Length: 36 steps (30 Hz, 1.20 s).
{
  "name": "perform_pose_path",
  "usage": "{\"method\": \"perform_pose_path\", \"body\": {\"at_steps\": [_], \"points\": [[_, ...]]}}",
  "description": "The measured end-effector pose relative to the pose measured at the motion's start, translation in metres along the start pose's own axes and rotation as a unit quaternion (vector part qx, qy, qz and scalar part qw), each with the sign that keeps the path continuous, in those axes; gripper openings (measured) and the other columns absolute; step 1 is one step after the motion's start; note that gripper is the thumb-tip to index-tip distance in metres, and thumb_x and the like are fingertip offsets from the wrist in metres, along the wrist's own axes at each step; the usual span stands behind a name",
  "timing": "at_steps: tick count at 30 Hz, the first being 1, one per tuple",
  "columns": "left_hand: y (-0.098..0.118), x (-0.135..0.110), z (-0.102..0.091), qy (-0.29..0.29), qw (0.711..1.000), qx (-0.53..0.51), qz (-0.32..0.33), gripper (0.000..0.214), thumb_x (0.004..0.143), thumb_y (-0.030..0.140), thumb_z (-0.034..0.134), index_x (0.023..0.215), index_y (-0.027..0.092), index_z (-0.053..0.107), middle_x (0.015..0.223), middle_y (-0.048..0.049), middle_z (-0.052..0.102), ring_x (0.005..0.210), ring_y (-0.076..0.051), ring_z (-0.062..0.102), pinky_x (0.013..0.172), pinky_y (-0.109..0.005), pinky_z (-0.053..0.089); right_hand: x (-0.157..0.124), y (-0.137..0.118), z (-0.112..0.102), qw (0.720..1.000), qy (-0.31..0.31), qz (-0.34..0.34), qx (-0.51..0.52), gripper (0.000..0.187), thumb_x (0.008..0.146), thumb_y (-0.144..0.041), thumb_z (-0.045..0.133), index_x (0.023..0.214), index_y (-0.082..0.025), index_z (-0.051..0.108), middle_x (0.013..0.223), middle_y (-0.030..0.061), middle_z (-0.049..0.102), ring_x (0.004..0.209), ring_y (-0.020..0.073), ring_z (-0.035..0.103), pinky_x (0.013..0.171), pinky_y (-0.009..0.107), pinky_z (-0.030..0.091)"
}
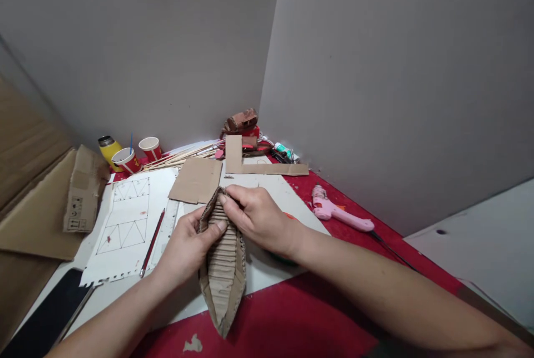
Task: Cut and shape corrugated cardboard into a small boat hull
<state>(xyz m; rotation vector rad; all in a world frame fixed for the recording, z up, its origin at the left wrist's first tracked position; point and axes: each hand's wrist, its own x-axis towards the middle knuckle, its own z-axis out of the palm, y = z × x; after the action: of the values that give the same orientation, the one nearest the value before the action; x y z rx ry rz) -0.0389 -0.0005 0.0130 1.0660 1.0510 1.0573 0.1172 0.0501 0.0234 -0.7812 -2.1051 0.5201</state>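
Observation:
A small boat-shaped cardboard piece (222,269), pointed at the near end, has a ribbed floor and low side walls. My left hand (189,244) is closed round its left wall, the thumb lying on the ribbed floor. At the far tip, my right hand (256,216) pinches the wall between thumb and fingers. Just beyond the hands lies a flat cardboard square (196,179), with an L-shaped cardboard strip (267,168) to its right. Something dark with an orange part is mostly hidden under my right forearm.
A pink glue gun (342,214) lies on the red tablecloth (292,313) at right. On the left are a paper with drawn triangles (125,213), a pencil (152,242), a black tablet-like slab (50,313) and cardboard boxes (85,191). Behind stand paper cups (150,149) and a yellow bottle (109,151).

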Motion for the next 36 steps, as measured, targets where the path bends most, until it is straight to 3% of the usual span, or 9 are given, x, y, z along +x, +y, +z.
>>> {"method": "perform_pose_path", "body": {"at_steps": [3,7,10,19,22,27,29,32,36], "points": [[-0.003,-0.001,0.001,-0.006,1.000,-0.007,-0.003,0.036,0.074,0.026,0.076,0.107,0.014,0.067,0.092,-0.0053,0.075,0.077,-0.017,0.067,0.074,-0.027,0.050,-0.003,-0.002,0.000,0.999,-0.007,0.028,0.017,0.027,0.092,-0.020,0.041,0.065,-0.020,0.041,0.057,-0.0050,0.039,0.052,0.0097,0.035,0.053,0.024,0.028],[-0.004,0.000,-0.002,0.002,1.000,-0.011,0.004,0.037,0.073,0.025,0.076,0.108,0.014,0.067,0.096,-0.0065,0.074,0.081,-0.019,0.068,0.078,-0.029,0.050,-0.005,-0.006,-0.004,0.996,-0.029,0.056,0.059,0.013,0.089,-0.020,0.050,0.078,-0.017,0.055,0.069,-0.0020,0.054,0.062,0.0111,0.047,0.060,0.023,0.036],[-0.004,-0.001,-0.001,0.006,1.000,-0.001,0.011,0.035,0.073,0.026,0.076,0.105,0.014,0.068,0.095,-0.0062,0.074,0.079,-0.018,0.067,0.077,-0.028,0.050,-0.006,-0.006,-0.002,0.994,-0.020,0.071,0.074,0.011,0.086,-0.018,0.053,0.075,-0.017,0.056,0.066,-0.0031,0.054,0.062,0.0106,0.047,0.060,0.022,0.036],[-0.004,-0.001,0.001,0.011,0.999,0.041,-0.013,0.031,0.076,0.036,0.074,0.095,0.012,0.071,0.080,-0.0063,0.074,0.069,-0.015,0.063,0.063,-0.024,0.048,-0.010,-0.002,0.002,0.979,-0.020,0.117,0.166,0.016,0.087,-0.022,0.052,0.076,-0.015,0.060,0.068,-0.0018,0.055,0.064,0.0113,0.050,0.060,0.023,0.041],[-0.004,0.002,-0.002,0.019,0.999,0.021,-0.016,0.034,0.076,0.038,0.073,0.097,0.012,0.071,0.082,-0.0080,0.074,0.071,-0.019,0.066,0.065,-0.027,0.051,-0.010,-0.004,-0.001,0.975,-0.026,0.143,0.171,0.018,0.087,-0.027,0.055,0.096,-0.014,0.065,0.084,0.0036,0.065,0.071,0.0140,0.058,0.066,0.026,0.047],[-0.003,0.008,-0.014,0.086,0.993,0.027,0.073,0.036,0.081,0.041,0.069,0.105,0.014,0.068,0.087,-0.0062,0.074,0.074,-0.018,0.067,0.069,-0.029,0.053,-0.020,-0.008,-0.001,0.961,-0.042,0.225,0.158,0.055,0.083,-0.036,0.063,0.132,-0.013,0.052,0.100,0.0097,0.067,0.074,0.0169,0.065,0.067,0.030,0.052],[-0.003,0.010,-0.017,0.117,0.984,0.053,0.121,0.034,0.083,0.042,0.067,0.105,0.015,0.068,0.086,-0.0042,0.073,0.074,-0.017,0.066,0.069,-0.027,0.053,-0.027,-0.010,0.003,0.956,-0.079,0.237,0.155,0.052,0.082,-0.035,0.064,0.128,-0.013,0.054,0.095,0.0076,0.068,0.075,0.0179,0.065,0.067,0.031,0.052],[-0.004,0.011,-0.019,0.143,0.971,0.083,0.174,0.030,0.085,0.041,0.065,0.102,0.016,0.068,0.084,-0.0017,0.072,0.074,-0.015,0.064,0.068,-0.025,0.052,-0.035,-0.012,0.012,0.931,-0.133,0.232,0.248,0.029,0.083,-0.027,0.062,0.109,-0.016,0.061,0.092,0.0043,0.068,0.081,0.0180,0.065,0.073,0.031,0.052],[-0.005,0.010,-0.017,0.160,0.963,0.086,0.201,0.027,0.085,0.041,0.065,0.096,0.017,0.068,0.083,-0.0006,0.070,0.073,-0.014,0.060,0.069,-0.023,0.051,-0.038,-0.012,0.024,0.884,-0.132,0.269,0.360,0.025,0.075,-0.019,0.065,0.099,-0.018,0.057,0.094,0.0021,0.069,0.086,0.0179,0.065,0.078,0.030,0.052]]}}
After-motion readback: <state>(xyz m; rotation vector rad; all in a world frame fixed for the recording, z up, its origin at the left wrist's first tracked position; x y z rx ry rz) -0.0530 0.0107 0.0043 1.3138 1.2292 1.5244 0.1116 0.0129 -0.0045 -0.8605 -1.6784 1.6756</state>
